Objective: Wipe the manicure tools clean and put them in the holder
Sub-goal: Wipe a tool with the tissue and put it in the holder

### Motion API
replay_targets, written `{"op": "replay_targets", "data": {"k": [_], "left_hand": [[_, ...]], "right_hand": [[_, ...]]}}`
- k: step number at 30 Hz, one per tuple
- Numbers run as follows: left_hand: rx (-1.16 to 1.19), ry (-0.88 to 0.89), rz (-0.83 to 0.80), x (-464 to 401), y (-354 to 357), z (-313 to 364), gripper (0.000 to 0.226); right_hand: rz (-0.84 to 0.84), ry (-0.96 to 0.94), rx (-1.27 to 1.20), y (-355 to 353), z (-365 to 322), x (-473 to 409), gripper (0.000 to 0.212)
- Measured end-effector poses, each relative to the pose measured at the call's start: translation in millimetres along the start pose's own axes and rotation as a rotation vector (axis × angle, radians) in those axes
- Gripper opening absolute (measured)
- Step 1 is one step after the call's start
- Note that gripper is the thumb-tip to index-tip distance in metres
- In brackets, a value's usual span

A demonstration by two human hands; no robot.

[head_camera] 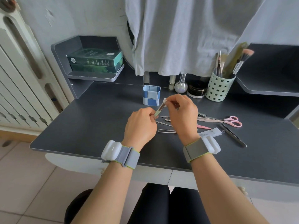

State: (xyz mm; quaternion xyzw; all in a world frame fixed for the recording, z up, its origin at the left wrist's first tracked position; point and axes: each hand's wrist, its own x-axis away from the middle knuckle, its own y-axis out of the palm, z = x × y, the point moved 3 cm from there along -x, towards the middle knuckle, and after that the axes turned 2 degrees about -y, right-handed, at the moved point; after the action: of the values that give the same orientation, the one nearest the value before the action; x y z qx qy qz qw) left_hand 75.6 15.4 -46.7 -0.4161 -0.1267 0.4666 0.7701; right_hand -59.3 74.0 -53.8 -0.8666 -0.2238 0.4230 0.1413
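Wrists banded with grey straps; left hand point(140, 122) pinches the pale-green handle of a slim tool point(159, 109), right hand point(181, 110) pinches a white wipe point(165, 100) round its tip. Blue chequered holder point(151, 95) just beyond the hands, contents unseen. Metal tools point(166, 131) and pink scissors point(232, 121) lie on the matte dark table point(97, 126) right of the hands, seemingly unwiped.

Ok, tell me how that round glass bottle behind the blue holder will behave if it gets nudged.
The round glass bottle looks fragile, being clear glass. Its bulbous body under a narrow neck suggests that it could tip and then roll. It stands close beside the black jar, which may stop it on that side.
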Motion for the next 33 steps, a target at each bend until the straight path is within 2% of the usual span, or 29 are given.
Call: {"op": "replay_targets", "data": {"k": [16, 28, 33], "left_hand": [[0.011, 0.007, 0.059, 1, 0, -2, 0.015], [-0.053, 0.001, 0.119, 1, -1, 1, 0.012], [-0.12, 0.042, 0.17, 4, -1, 5, 0.012]], "right_hand": [[0.02, 0.138, -0.032, -14, 5, -5, 0.007], [0.025, 0.094, -0.06, -19, -3, 1, 0.006], [-0.026, -0.012, -0.011, -8, -5, 10, 0.005]]}}
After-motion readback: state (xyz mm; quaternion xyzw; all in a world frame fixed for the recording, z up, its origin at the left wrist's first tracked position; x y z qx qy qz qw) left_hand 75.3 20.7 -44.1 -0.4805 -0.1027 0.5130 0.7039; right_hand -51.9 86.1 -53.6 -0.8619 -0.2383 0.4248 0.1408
